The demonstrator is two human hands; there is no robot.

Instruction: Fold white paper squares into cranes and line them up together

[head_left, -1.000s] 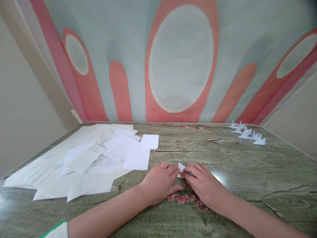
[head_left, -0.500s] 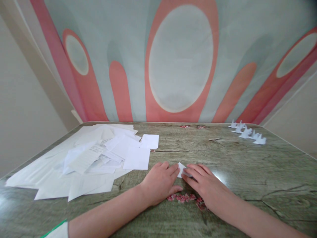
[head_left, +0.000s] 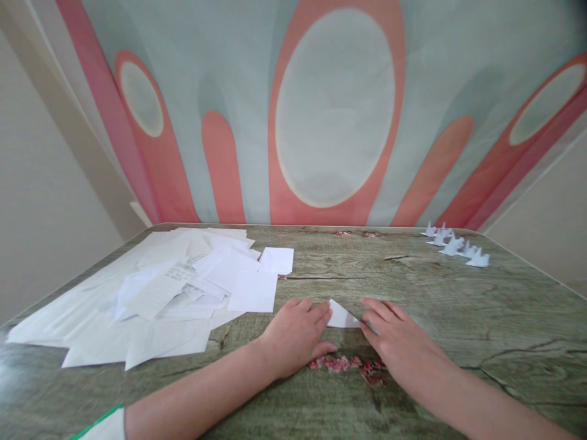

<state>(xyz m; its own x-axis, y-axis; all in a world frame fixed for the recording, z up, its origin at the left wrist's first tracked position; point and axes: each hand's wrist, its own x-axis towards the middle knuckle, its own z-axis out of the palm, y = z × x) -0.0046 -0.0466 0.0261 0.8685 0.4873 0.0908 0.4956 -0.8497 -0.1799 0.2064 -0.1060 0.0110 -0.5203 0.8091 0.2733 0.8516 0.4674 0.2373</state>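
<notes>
Small white folded paper triangle (head_left: 342, 317): lies flat on grey wood-grain counter (head_left: 458, 305), apex pointing away, creased edges sharp. Position near front centre, between both hands, fingertips touching each side.

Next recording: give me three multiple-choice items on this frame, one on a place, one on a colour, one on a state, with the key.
1. Where does the pile of loose paper sheets lie on the table?
A. its left part
B. its right part
C. under the hands

2. What colour is the folded paper triangle?
A. red
B. white
C. green

3. How do the hands stand?
A. both lifted off the table
B. left hand and right hand flat on the table at the triangle's two ends
C. one holds a pen

Key: 1 A, the sheets spread over the left part; 2 B, it is white like the small folded figures at far right; 3 B, the fingertips meet the triangle's edges.
</notes>
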